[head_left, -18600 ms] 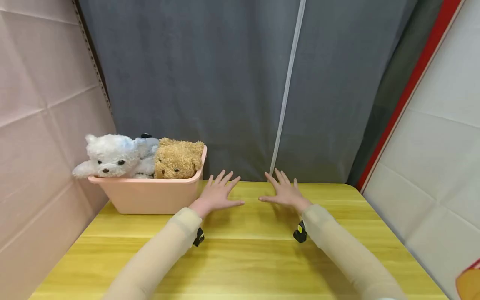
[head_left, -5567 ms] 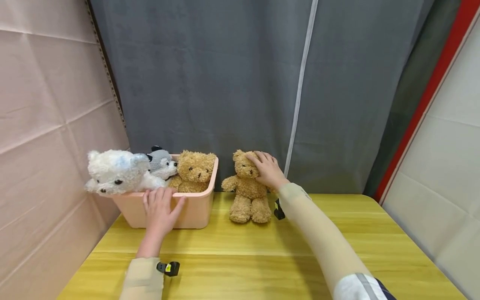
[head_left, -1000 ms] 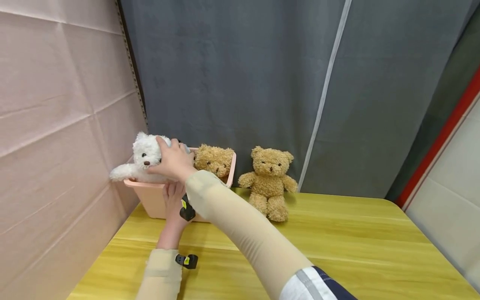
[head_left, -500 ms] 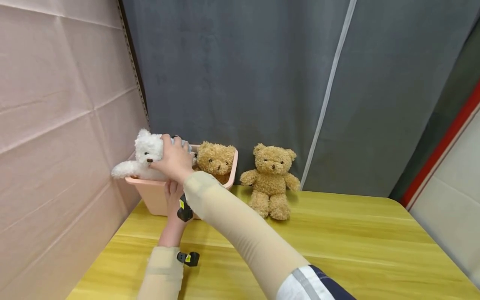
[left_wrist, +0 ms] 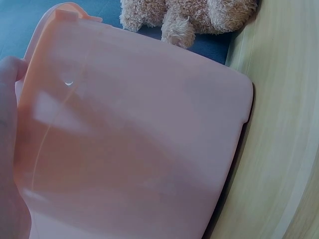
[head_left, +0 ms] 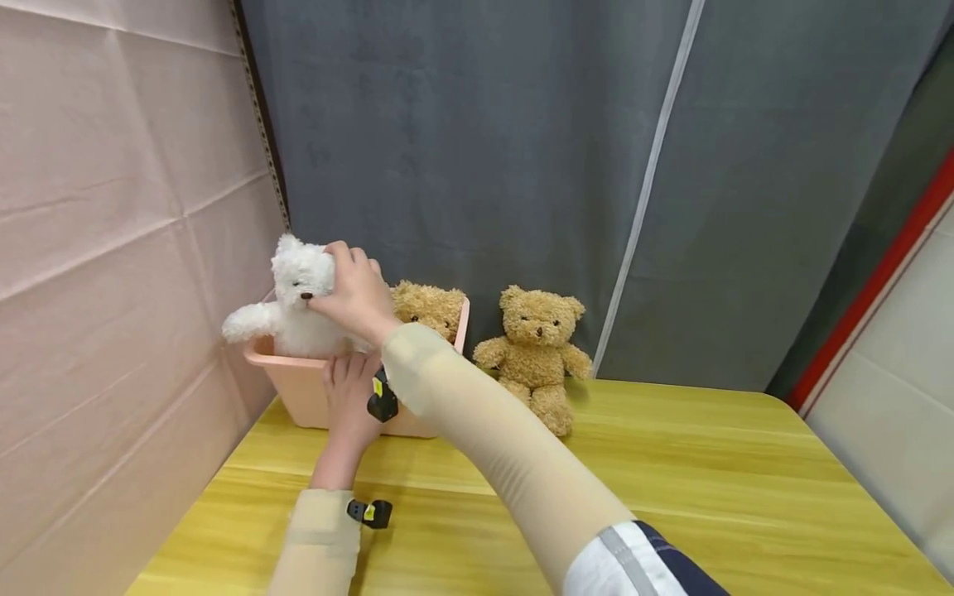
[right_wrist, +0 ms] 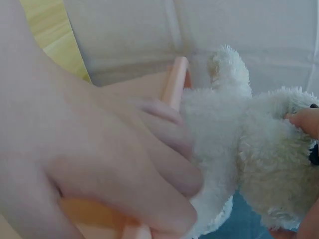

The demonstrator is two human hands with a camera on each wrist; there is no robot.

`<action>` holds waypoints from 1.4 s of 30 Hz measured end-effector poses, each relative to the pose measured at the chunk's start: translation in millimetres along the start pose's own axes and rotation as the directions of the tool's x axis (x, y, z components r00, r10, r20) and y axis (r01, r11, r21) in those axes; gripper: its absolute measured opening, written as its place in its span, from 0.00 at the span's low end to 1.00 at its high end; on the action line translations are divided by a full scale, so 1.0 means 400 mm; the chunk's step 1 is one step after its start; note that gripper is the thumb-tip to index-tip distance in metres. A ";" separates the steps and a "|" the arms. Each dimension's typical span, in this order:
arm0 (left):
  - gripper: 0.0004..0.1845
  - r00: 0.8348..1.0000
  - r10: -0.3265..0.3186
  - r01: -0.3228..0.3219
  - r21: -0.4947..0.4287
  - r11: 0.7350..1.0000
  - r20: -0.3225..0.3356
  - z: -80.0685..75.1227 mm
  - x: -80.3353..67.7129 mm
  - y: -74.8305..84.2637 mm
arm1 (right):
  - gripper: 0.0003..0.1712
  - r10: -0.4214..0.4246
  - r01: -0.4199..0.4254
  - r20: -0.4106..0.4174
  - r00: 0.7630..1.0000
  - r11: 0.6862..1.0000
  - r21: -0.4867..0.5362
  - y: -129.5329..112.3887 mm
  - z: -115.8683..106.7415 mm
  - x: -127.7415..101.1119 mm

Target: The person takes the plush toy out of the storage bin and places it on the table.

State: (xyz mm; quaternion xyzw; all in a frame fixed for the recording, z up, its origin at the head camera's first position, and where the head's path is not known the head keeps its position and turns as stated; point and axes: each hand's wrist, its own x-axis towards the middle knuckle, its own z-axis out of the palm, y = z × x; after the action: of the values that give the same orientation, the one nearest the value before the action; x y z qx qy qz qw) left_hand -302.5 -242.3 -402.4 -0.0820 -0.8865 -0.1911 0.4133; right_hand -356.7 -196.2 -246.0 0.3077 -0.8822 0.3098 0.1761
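Note:
In the head view my right hand (head_left: 361,294) grips the head of a fluffy white plush bear (head_left: 307,327), its body upright at the left end of a pink plastic bin (head_left: 294,389). The bear's lower part is hidden inside the bin. With fingers curled over the front rim, my left hand (head_left: 354,401) holds the bin; the right wrist view shows these fingers (right_wrist: 174,174) close up against the white fur. Further right in the bin sits a curly brown teddy bear (head_left: 428,306), partly covered by my right hand and sleeve.
A second brown teddy bear (head_left: 538,356) sits on the wooden table (head_left: 671,488) to the right of the bin, against a grey curtain (head_left: 484,149). A pale pink cloth wall (head_left: 127,273) stands close to the bin's left side.
The right hand has raised the white bear, so more of its body shows above the rim. Earlier it touched the second brown bear, absent from the table at first. The left hand keeps the rim.

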 end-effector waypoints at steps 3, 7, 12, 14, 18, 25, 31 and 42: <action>0.16 1.000 -0.005 0.005 -0.040 0.999 -0.021 0.004 0.001 0.000 | 0.41 -0.015 0.015 0.006 1.000 1.000 0.013 0.010 -0.020 0.005; 0.20 1.000 -0.011 0.010 -0.071 0.997 -0.018 0.005 0.003 -0.001 | 0.40 -0.033 0.033 0.003 0.999 0.999 0.005 0.019 -0.045 0.011; 0.27 1.000 -0.014 0.014 -0.072 0.997 0.001 0.002 0.002 -0.008 | 0.41 -0.039 0.039 0.004 0.999 0.999 -0.003 0.023 -0.075 0.019; 0.29 1.000 -0.014 0.014 -0.066 0.998 0.007 0.000 0.003 -0.012 | 0.41 -0.041 0.041 0.003 0.999 0.999 -0.003 0.022 -0.087 0.023; 0.26 1.000 -0.013 0.014 -0.057 0.998 0.024 -0.003 0.006 -0.013 | 0.42 -0.040 0.039 -0.013 0.999 0.999 -0.018 0.023 -0.113 0.031; 0.19 1.000 -0.021 0.022 -0.059 0.998 0.020 0.003 0.009 -0.011 | 0.42 -0.039 0.038 -0.041 0.998 0.999 -0.026 0.033 -0.162 0.046; 0.20 1.000 -0.022 0.023 -0.079 0.997 0.005 0.004 0.011 -0.015 | 0.42 -0.029 0.027 -0.065 0.997 0.999 -0.022 0.045 -0.202 0.060; 0.22 1.000 -0.027 0.028 -0.081 0.996 0.012 0.007 0.004 -0.023 | 0.43 -0.036 0.032 -0.104 0.994 0.998 -0.049 0.056 -0.268 0.064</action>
State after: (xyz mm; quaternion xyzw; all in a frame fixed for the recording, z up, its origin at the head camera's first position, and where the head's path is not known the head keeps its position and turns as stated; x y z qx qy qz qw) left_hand -308.2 -249.8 -405.3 -0.0875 -0.8813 -0.2322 0.4021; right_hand -377.4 -123.2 -163.2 0.3018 -0.8735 0.3014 0.2345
